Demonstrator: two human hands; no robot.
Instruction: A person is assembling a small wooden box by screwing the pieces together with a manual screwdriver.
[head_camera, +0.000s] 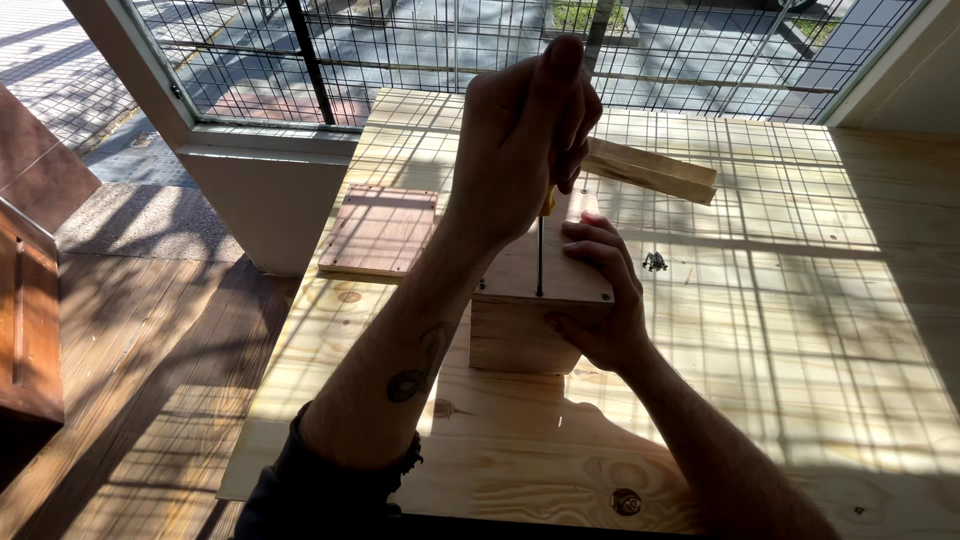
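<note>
Head view: small pale wooden box (530, 320), built from flat boards, sits upright near the middle of the light pine plywood tabletop (780, 330).

Left hand (520, 140) is above the box, fingers fully curled into a fist around the yellow-handled screwdriver (540, 255). Only a sliver of handle shows below the fist. The thin dark shaft runs straight down, tip on the box's top board near its front edge.

Right hand (600, 300) is clamped on the box's right side: fingers (590, 240) bent over the top board, thumb down the front face. Partly closed, gripping, not a fist.

Handling, my read: box is light and stiff, raw wood so not slippery, but light enough to skid or tip under downward push. Best held by wrapping a top corner and side, as now.

Nearby:
- flat reddish-brown square wooden panel (380, 230), left of the box, apart from it
- loose pale wooden slat (650, 170) behind the box; contact hidden by the hand
- small pile of dark screws (655, 262), just right of the right hand
</note>
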